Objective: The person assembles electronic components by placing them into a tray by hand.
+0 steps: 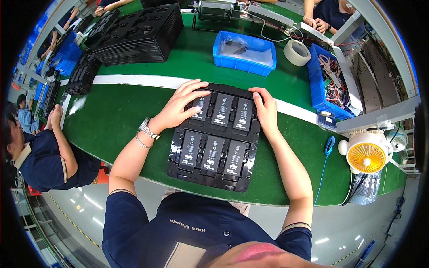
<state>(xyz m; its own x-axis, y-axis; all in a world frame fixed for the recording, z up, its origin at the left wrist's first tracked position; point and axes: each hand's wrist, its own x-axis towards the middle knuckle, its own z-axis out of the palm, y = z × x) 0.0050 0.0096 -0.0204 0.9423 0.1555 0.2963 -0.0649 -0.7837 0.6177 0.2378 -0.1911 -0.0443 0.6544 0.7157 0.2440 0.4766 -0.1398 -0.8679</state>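
A black moulded tray (176,169) lies on the green belt in front of me, holding several flat black rectangular packs in two rows. My left hand (181,105) rests flat on the tray's far left corner, fingers spread over the upper-left pack (201,108). My right hand (264,109) lies along the tray's far right edge, fingers laid on the rim beside the upper-right pack (243,114). Neither hand lifts anything. A watch and a bracelet are on my left wrist.
Stacks of empty black trays (138,35) stand at the far left. A blue bin (243,51) holds bagged parts, a tape roll (296,52) lies beside it, and another blue bin (319,85) holds cables. A yellow fan (367,154) stands at right. A seated person (49,156) works at left.
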